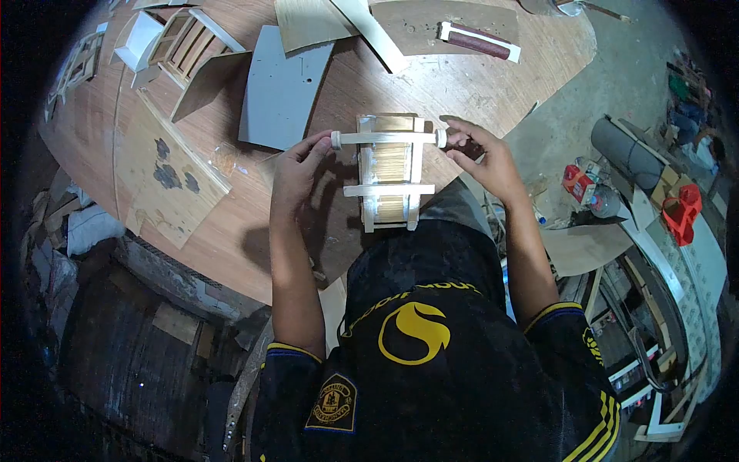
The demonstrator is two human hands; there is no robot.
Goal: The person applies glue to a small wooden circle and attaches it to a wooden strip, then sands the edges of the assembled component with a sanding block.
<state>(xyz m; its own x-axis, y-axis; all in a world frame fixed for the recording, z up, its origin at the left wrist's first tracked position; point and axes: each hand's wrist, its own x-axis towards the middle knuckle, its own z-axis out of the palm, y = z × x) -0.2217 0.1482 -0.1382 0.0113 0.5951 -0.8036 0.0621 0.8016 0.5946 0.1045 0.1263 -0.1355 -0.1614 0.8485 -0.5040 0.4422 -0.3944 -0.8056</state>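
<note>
A small wooden frame (392,165) with pale slatted panels lies at the table's near edge, in front of my body. Across its far part runs a thin wooden bar (386,138) with a round disc at each end. My left hand (302,165) pinches the bar's left end by the disc. Beside the right disc (440,138) is my right hand (486,158), its fingers apart; whether a fingertip touches the disc is unclear. A second crossbar (389,190) lies over the frame's near part.
On the table (215,266) are a grey board (281,92), a stained plywood sheet (165,177), small wooden models (192,46) and a dark red sanding block (479,41). Right of it, the floor holds a bottle (605,204), a red item (682,214) and scrap.
</note>
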